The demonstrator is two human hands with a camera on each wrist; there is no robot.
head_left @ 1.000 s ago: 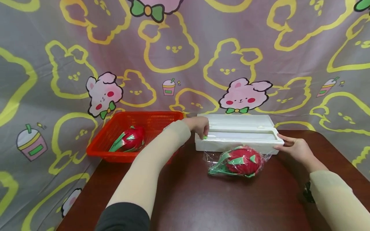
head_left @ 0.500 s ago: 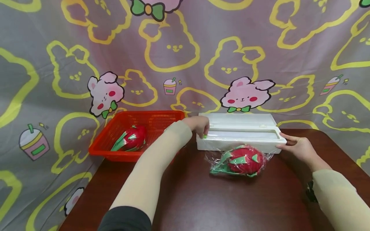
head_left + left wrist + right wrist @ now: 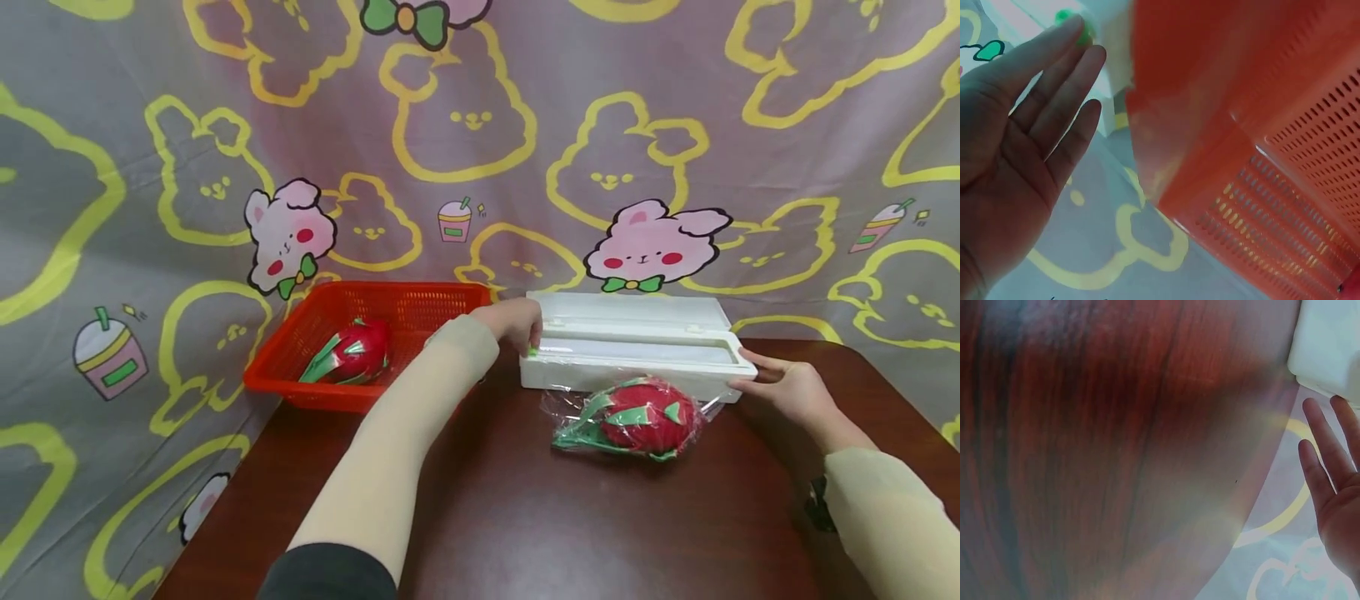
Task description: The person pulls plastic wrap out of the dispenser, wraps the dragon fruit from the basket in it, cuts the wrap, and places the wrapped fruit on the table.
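Where the long white plastic cling-film dispenser box (image 3: 630,354) lies open near the far edge of the dark red-brown wooden table (image 3: 525,517), it is flanked at both ends by the hands. Its lid is folded back toward the cartoon-rabbit printed backdrop cloth (image 3: 480,125). At the box's left end, a small green slider tab (image 3: 532,352) is touched by the fingertips of the left hand (image 3: 516,321); in the left wrist view the fingers (image 3: 1054,94) are seen nearly straight, with nothing clasped. At the box's right end, the right hand (image 3: 787,387) is laid against the end wall with extended fingers; in the right wrist view the fingers (image 3: 1325,469) are likewise straight and grasp nothing.

Just in front of the box, touching its front wall, a red dragon fruit with green scales wrapped in clear film (image 3: 637,417) rests on the table. A loose edge of the film is seen reaching up to the box front.

At the table's far left corner, just beside the box, an orange-red perforated plastic basket (image 3: 420,304) is set. A second, unwrapped red dragon fruit (image 3: 352,354) lies inside it.
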